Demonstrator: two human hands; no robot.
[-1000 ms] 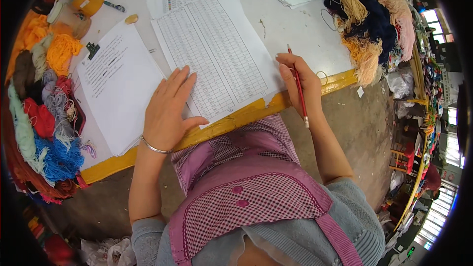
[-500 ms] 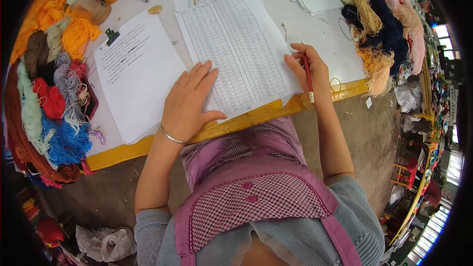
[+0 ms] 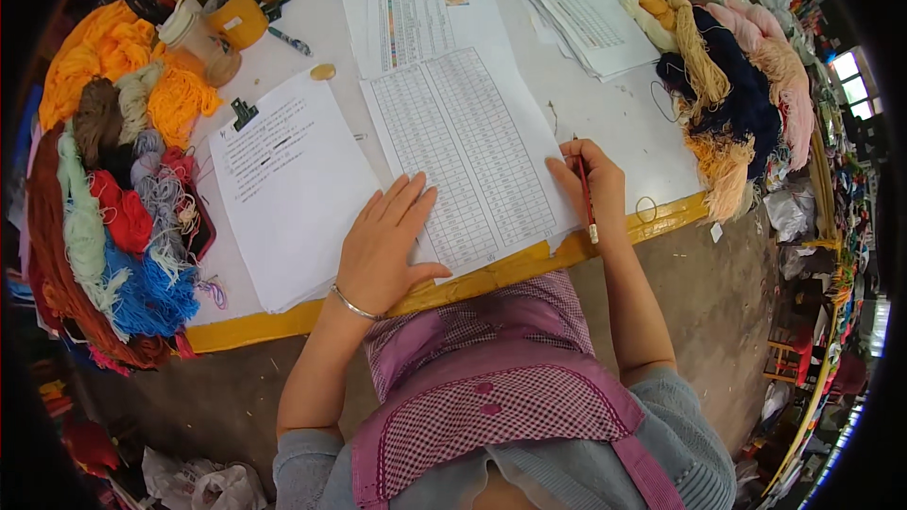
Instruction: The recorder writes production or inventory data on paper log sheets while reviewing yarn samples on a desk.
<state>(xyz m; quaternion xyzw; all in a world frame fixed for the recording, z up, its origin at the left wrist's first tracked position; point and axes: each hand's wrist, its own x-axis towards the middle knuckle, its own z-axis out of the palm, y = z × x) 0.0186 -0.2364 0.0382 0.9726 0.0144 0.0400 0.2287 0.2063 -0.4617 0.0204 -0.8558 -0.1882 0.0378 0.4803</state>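
Note:
A printed table sheet lies at the front edge of the desk, overlapping another sheet with a strip of colours behind it. My left hand rests flat on the sheet's lower left corner, fingers stretched out, a silver bangle at the wrist. At the lower right corner, my right hand is closed round a red pencil, its eraser end toward me; the tip is hidden by the fingers. Left of my left hand is a stack of typed pages under a black binder clip.
Yarn skeins in orange, red, green and blue heap at the left; navy and peach skeins at the right. A clear jar and yellow containers stand back left. More papers lie at the back right. Yellow tape lines the desk edge.
The whole scene sits lower in the picture, showing more of the desk's far side. Both hands keep their places at the sheet, and the pencil stays in my right hand.

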